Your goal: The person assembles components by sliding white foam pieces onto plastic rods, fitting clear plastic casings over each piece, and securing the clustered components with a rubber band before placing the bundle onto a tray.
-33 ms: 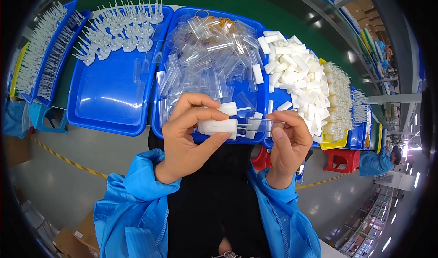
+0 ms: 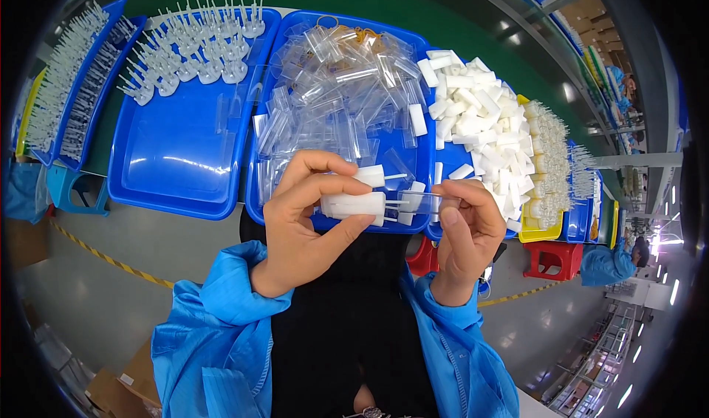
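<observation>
Between the thumb and fingers of my left hand are several white block-like pieces, from which thin pale rods stick out to the right. One of these pieces sits apart from the others, between the fingers. My right hand pinches the right end of a clear plastic sleeve. The sleeve's left end lies at the rod tips; whether any rod is inside cannot be made out. Both hands are above the near edge of a blue tray heaped with clear sleeves.
Left of it, another blue tray bears white rods on bases. White blocks are piled on the right, beside a yellow tray of rod-topped pieces. A red stool and a blue stool stand below.
</observation>
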Available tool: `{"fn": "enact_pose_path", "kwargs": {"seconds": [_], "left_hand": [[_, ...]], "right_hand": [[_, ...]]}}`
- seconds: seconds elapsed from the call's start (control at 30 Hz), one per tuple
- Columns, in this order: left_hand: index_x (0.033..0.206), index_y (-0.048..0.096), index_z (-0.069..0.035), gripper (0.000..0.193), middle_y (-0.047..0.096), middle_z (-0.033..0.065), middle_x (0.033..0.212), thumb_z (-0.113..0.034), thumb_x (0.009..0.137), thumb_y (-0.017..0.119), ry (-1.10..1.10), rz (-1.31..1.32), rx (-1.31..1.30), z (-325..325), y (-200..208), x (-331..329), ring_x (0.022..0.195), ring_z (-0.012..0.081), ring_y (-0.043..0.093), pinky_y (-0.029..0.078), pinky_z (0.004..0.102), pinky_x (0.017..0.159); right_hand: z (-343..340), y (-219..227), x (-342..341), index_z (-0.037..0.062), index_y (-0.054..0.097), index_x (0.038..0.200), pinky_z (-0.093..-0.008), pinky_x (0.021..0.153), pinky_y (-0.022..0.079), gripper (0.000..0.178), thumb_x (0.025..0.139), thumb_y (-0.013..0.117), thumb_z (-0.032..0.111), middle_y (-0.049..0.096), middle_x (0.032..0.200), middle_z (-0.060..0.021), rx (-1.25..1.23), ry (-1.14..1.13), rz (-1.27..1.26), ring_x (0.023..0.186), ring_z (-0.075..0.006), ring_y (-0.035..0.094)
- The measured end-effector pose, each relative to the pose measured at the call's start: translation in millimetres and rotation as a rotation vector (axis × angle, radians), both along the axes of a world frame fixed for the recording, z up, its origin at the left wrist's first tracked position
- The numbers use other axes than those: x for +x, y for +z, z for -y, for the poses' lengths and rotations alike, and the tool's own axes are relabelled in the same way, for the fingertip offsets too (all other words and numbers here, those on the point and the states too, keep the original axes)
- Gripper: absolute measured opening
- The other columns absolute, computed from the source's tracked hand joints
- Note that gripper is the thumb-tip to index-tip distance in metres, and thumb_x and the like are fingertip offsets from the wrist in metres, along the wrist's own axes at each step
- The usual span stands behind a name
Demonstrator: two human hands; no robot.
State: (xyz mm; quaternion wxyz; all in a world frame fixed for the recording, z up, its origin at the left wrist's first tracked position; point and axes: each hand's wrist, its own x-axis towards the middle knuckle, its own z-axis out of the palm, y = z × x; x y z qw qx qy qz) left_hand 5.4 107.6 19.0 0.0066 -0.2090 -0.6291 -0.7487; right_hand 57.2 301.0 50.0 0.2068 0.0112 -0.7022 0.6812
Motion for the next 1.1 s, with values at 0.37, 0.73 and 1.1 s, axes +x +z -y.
{"fn": "enact_pose_path", "kwargs": {"seconds": [0.37, 0.73, 1.1], "left_hand": [[0.096, 0.072, -0.005, 0.024, 0.055, 0.0094, 0.109, -0.002, 0.073, 0.079, 0.073, -0.04, -0.028, -1, 0, 1, 0.099, 0.0199, 0.061, 0.056, 0.0293, 0.08], [0.094, 0.073, -0.007, 0.026, 0.057, 0.0079, 0.104, -0.004, 0.07, 0.081, 0.116, -0.035, -0.074, -1, -4, 2, 0.094, 0.0192, 0.061, 0.053, 0.0291, 0.075], [0.094, 0.075, -0.006, 0.026, 0.058, 0.0085, 0.104, -0.002, 0.069, 0.08, 0.161, -0.134, -0.161, 0, 1, 2, 0.092, 0.0192, 0.062, 0.053, 0.0286, 0.074]], "right_hand": [[3, -3, 1, -0.007, 0.064, 0.107, -0.0177, 0.066, 0.04, 0.023, 0.085, 0.063, 0.0, 0.061, 0.101, -0.0109, -0.037, 0.029, 0.05, 0.076, -0.007, 0.052], [7, -4, 4, -0.0076, 0.064, 0.107, -0.0175, 0.065, 0.039, 0.022, 0.086, 0.061, 0.0, 0.061, 0.1, -0.0113, -0.001, 0.032, 0.062, 0.075, -0.0066, 0.051], [12, -4, 3, -0.0081, 0.064, 0.107, -0.0188, 0.065, 0.044, 0.022, 0.087, 0.062, 0.001, 0.06, 0.1, -0.0115, -0.006, 0.025, 0.056, 0.072, -0.0082, 0.055]]}}
